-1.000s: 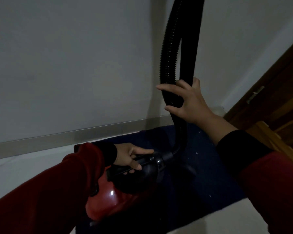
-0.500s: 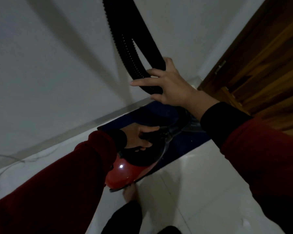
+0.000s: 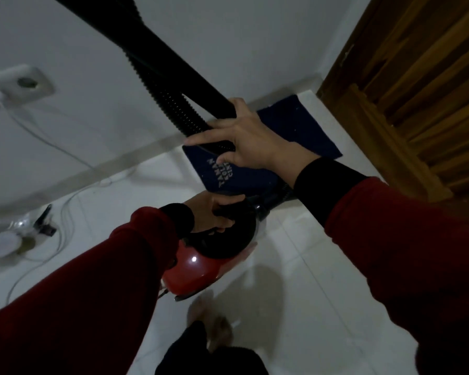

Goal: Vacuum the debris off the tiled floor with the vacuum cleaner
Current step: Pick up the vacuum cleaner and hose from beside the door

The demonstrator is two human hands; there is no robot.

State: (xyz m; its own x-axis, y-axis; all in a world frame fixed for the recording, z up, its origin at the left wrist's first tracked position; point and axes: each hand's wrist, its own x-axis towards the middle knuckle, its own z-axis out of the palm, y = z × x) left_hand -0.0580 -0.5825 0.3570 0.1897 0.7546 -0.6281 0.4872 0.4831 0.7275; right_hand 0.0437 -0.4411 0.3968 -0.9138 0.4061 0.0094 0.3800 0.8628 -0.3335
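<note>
— What am I seeing at centre frame?

— I'm carrying the glossy red canister vacuum cleaner (image 3: 198, 269) off the blue mat onto the white tiled floor (image 3: 303, 280); my left hand (image 3: 211, 215) is clenched around its black handle.

— And above that?

— My right hand (image 3: 244, 142) is wrapping the black ribbed hose (image 3: 173, 104). The view has been swinging leftward, so a wall socket (image 3: 25, 85) now shows upper left. I'm judging suction hasn't begun.

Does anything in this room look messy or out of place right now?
Yes. A blue mat by the wooden door is flecked with pale specks. At the far left, a white cable from the wall socket lies in loose loops across the tiled floor among blurry small items.
</note>
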